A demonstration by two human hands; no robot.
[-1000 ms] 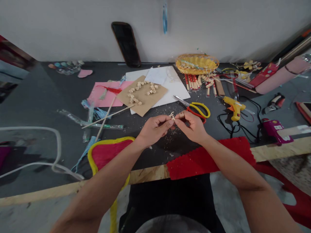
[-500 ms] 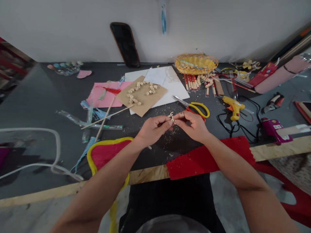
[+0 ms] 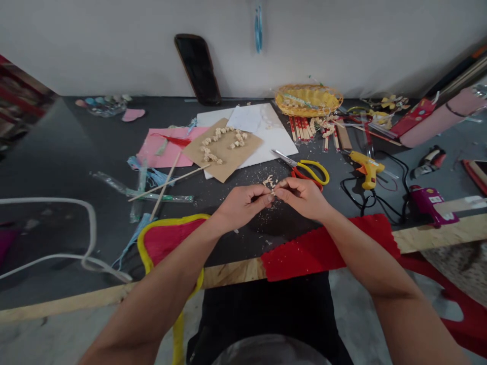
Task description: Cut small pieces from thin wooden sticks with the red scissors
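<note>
Fingertips of my left hand (image 3: 245, 205) and my right hand (image 3: 304, 197) meet over the dark table, both pinching a small pale, zigzag wooden-looking strip (image 3: 270, 181). Part of the strip sticks out beyond the fingers; the rest is hidden by them. Pale crumbs are scattered on the table around and below my hands. Just beyond my right hand lie scissors (image 3: 314, 167) with yellow and red handles. Past my left hand, a brown card (image 3: 236, 158) bears several similar pale crinkled pieces (image 3: 209, 154).
A glue gun (image 3: 366, 167) with a black cord lies to the right. Red felt (image 3: 304, 253) hangs over the front edge. At the back are a yellow basket (image 3: 283, 107) and a leaning phone (image 3: 198, 68). Sticks (image 3: 167, 183) and blue tassels (image 3: 155, 177) lie left.
My hands have shifted very slightly, and the fingertips are closer together around the strip. The things on the table have stayed where they were.
</note>
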